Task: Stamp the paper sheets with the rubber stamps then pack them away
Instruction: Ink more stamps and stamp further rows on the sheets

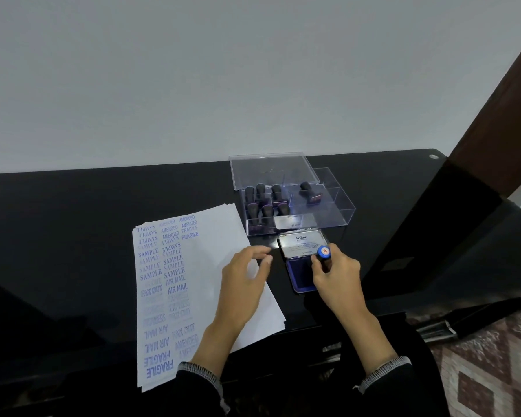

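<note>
Black glossy counter [73, 236] against a pale wall. Landmark: open ink pad [301, 266], lid tipped back. Right hand [334, 278] directly over the pad, grip closed on a rubber stamp [324, 252] with a blue cap; stamp face hidden, likely inking. Left hand [244, 281] just left of the pad, fingers loosely spread, holding nothing, resting over the paper sheets [193, 281]. Sheets already crowded with blue words down the left columns. Behind the pad, clear plastic box [328, 212] holds the other stamps. Next: carry the stamp left to bare paper and press squarely.
</note>
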A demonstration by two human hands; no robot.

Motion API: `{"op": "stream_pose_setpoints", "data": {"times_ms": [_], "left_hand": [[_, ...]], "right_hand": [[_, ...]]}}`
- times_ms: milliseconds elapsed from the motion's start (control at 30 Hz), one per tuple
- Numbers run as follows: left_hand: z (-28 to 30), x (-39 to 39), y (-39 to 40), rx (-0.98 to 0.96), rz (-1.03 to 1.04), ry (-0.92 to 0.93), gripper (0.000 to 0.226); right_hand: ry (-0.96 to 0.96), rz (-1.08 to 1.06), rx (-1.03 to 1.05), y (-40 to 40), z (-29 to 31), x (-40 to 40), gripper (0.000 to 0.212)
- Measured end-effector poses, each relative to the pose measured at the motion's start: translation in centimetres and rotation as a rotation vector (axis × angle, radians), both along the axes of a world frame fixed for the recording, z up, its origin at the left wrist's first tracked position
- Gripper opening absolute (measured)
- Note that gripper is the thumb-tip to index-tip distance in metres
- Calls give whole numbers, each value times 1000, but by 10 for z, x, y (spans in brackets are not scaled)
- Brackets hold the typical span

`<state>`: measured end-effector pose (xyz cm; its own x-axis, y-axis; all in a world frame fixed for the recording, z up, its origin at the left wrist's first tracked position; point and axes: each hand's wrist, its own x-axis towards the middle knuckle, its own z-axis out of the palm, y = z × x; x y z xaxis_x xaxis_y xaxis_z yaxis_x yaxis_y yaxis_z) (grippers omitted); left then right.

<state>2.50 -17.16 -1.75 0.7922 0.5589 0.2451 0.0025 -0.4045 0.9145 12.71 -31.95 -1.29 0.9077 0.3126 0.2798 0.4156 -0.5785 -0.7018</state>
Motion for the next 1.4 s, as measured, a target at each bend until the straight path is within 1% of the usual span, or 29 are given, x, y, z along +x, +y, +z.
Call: {"op": "stream_pose_setpoints", "data": {"times_ms": [100, 233, 300, 433, 533, 600, 800, 933, 1100, 1400], "left_hand": [[13, -1, 15, -45, 98, 2, 14], [20, -14, 56, 65, 205, 16, 9], [16, -27, 82, 112, 267, 75, 10], [3, -54, 125, 253, 376, 292, 20], [-8, -66, 140, 337, 443, 345, 26], [-14, -71, 144, 342, 472, 372, 30], [-21, -72, 146, 341, 484, 385, 34], [-22, -72, 146, 356, 482, 392, 33], [-22, -71, 146, 374, 477, 400, 33], [-24, -71, 146, 395, 478, 421, 34]], "right_hand": [[-3, -9, -2, 0, 1, 0, 12], [4, -3, -1, 2, 1, 1, 5], [-2, -5, 2, 1, 2, 0, 9], [2, -12, 2, 2, 3, -2, 12], [6, -11, -5, 3, 5, -1, 11], [33, -9, -33, 4, 7, 2, 8], [115, 19, -147, 7, 19, 13, 5], [102, -6, -141, 7, 16, 9, 5], [47, -50, -71, 5, 6, -1, 7], [114, -6, -129, 8, 16, 7, 7]]}}
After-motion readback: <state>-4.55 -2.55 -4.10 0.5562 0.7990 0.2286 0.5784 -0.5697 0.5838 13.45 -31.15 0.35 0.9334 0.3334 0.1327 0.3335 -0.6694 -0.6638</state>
